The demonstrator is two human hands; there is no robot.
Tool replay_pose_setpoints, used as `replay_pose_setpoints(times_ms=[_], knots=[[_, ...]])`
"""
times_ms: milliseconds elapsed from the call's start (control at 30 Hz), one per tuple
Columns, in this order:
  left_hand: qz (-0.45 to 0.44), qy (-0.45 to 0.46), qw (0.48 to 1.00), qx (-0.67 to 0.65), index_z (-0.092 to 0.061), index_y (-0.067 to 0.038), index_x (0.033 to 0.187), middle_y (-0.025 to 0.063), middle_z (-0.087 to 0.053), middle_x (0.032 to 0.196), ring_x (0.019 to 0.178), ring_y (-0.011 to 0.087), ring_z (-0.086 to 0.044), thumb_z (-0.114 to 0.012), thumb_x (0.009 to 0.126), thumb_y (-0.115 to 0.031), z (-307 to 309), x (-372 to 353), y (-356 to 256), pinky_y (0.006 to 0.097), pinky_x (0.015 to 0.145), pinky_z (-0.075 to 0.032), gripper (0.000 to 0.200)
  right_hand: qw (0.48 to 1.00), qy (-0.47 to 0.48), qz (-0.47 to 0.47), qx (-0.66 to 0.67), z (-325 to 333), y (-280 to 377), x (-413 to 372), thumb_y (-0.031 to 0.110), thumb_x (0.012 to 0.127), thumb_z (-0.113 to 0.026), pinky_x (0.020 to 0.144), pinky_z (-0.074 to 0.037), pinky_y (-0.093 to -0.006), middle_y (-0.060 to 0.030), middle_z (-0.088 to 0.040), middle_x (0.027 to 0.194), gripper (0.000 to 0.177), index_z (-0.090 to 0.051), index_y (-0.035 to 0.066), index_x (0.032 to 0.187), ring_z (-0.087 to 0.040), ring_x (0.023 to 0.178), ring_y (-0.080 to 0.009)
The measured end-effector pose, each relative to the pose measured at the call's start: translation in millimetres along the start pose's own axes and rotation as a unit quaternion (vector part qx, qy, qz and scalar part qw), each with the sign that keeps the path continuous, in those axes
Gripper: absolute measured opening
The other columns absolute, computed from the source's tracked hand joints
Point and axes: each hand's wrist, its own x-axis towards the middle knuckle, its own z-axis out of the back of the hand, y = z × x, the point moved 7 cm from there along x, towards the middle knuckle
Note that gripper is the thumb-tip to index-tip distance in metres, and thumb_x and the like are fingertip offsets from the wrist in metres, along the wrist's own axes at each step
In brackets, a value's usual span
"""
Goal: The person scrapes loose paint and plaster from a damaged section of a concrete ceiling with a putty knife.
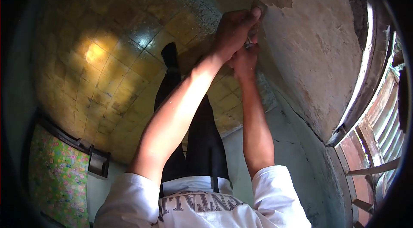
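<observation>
My left hand (234, 32) is closed, its thumb toward the peeling plaster wall (312, 47). Just below it and touching or nearly touching it, my right hand (246, 61) is also curled shut. A small shiny bit (248, 44) shows between the two hands, but the fingers hide most of it and I cannot make out its kind. Both hands are close to the wall, where the plaster is cracked and flaked.
Yellowish floor tiles (116, 64) spread below, with grey rubble and dust (200, 6) along the wall's foot. A dark-framed piece with green floral cloth (58, 172) stands at lower left. At right is a window opening with wooden bars (374, 167).
</observation>
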Motion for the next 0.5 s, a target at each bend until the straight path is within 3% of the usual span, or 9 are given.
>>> replay_pose_setpoints(times_ms=[67, 133, 233, 300, 400, 500], knots=[[0.006, 0.002, 1.0, -0.015, -0.059, -0.004, 0.076, 0.0019, -0.054, 0.062, 0.054, 0.011, -0.052, -0.057, 0.096, -0.035, -5, 0, 2, 0.0277, 0.053, -0.042, 0.038, 0.998, -0.005, -0.001, -0.063, 12, -12, 0, 0.023, 0.086, -0.064, 0.038, -0.032, -0.0266, -0.0029, -0.054, 0.065, 0.031, -0.046, 0.002, 0.102, -0.048, 0.048, -0.0092], [0.011, -0.006, 0.999, -0.046, -0.058, -0.004, 0.076, 0.002, -0.054, 0.062, 0.054, 0.0112, -0.052, -0.057, 0.096, -0.035, -7, -3, 3, 0.0277, 0.053, -0.042, 0.038, 0.995, -0.009, -0.003, -0.099, 13, -8, 0, 0.023, 0.087, -0.063, 0.034, -0.03, -0.0256, -0.003, -0.052, 0.065, 0.041, -0.04, 0.003, 0.114, -0.047, 0.045, -0.0094], [0.006, 0.005, 0.999, -0.04, -0.058, -0.004, 0.076, 0.0023, -0.054, 0.063, 0.054, 0.0112, -0.052, -0.057, 0.096, -0.035, -5, -2, -5, 0.0279, 0.053, -0.042, 0.037, 0.997, -0.014, -0.019, -0.079, 13, -4, 3, 0.024, 0.086, -0.064, 0.038, -0.031, -0.0259, -0.0021, -0.053, 0.064, 0.032, -0.046, 0.002, 0.102, -0.047, 0.047, -0.009], [0.005, 0.007, 1.0, -0.019, -0.058, -0.004, 0.076, 0.0021, -0.054, 0.063, 0.054, 0.0112, -0.052, -0.058, 0.096, -0.036, -4, 0, 3, 0.0279, 0.053, -0.042, 0.038, 0.999, -0.021, -0.042, -0.016, 8, -7, -4, 0.022, 0.085, -0.066, 0.045, -0.035, -0.0274, -0.0012, -0.056, 0.063, 0.024, -0.059, 0.0, 0.078, -0.05, 0.053, -0.0085], [0.033, -0.005, 0.999, -0.008, -0.059, -0.004, 0.076, 0.0019, -0.054, 0.064, 0.054, 0.0111, -0.052, -0.058, 0.096, -0.036, -3, -3, 7, 0.0278, 0.053, -0.041, 0.038, 0.998, -0.02, -0.042, -0.046, 11, -4, -14, 0.021, 0.086, -0.065, 0.045, -0.036, -0.0274, -0.0011, -0.056, 0.063, 0.023, -0.058, 0.001, 0.077, -0.05, 0.054, -0.0078], [0.032, -0.001, 0.999, -0.034, -0.059, -0.004, 0.077, 0.002, -0.054, 0.065, 0.055, 0.0112, -0.051, -0.059, 0.095, -0.035, -7, -4, 3, 0.0279, 0.053, -0.041, 0.037, 0.996, -0.004, -0.008, -0.092, 6, -2, -10, 0.027, 0.088, -0.063, 0.033, -0.028, -0.0257, -0.0021, -0.05, 0.059, 0.034, -0.044, 0.0, 0.096, -0.043, 0.041, -0.0087]])
